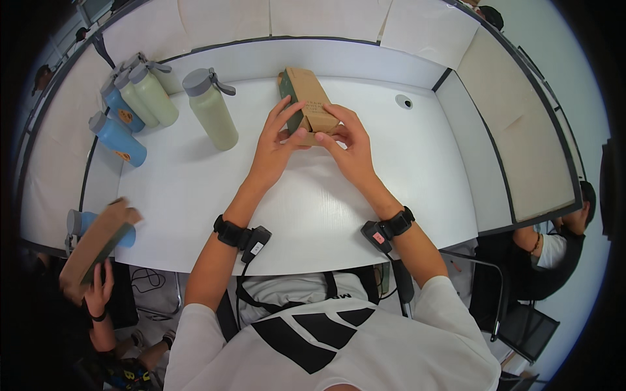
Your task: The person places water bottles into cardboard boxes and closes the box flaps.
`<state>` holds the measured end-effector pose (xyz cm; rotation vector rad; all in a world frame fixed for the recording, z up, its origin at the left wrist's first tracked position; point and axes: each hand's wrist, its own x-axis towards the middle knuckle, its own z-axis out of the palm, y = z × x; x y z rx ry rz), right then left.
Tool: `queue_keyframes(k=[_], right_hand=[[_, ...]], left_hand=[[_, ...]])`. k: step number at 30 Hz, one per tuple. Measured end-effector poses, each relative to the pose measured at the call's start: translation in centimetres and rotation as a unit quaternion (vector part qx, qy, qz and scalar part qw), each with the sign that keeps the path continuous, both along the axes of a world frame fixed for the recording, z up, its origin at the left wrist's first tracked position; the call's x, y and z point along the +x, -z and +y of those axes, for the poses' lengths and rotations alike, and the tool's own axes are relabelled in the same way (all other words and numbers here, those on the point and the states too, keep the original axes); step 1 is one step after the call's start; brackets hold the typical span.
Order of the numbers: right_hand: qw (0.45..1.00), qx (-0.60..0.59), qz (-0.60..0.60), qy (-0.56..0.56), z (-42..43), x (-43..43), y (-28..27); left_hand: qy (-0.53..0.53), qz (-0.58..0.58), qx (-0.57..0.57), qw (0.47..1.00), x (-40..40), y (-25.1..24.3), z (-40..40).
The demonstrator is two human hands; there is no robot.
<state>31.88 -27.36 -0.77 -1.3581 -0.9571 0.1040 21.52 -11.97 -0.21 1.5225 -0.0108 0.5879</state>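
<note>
Both my hands are on a brown cardboard box [313, 95] with a dark green side and printed writing, lying on the white table. My left hand [279, 139] grips the box's near left edge, its thumb on the end flap. Across from it, my right hand [349, 139] holds the near right corner, thumb also at the flap [309, 139]. The near end looks partly folded; whether it is fully closed I cannot tell. Left of the box stands a pale green bottle [212, 110] with a grey lid and strap. The box's contents are hidden.
Several blue and green bottles [154, 97] crowd the far left corner, with a blue bottle [117, 139] nearer. At the lower left, another person's hand [99, 291] holds a second cardboard box [98, 244] before a blue bottle [129, 237]. Low partitions [318, 58] border the table [420, 171].
</note>
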Motion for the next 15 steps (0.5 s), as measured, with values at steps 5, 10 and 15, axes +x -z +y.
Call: queue_keyframes(k=[5, 10, 15], right_hand=[[1.000, -0.002, 0.005, -0.001, 0.01, -0.02, -0.18], [1.000, 0.003, -0.004, -0.003, 0.03, 0.15, -0.03], [1.000, -0.013, -0.012, -0.011, -0.11, 0.37, -0.23]], left_hand=[[-0.006, 0.004, 0.003, 1.000, -0.04, -0.16, 0.03], [0.003, 0.015, 0.000, 1.000, 0.06, 0.15, 0.25], [0.002, 0.023, -0.002, 1.000, 0.13, 0.39, 0.25]])
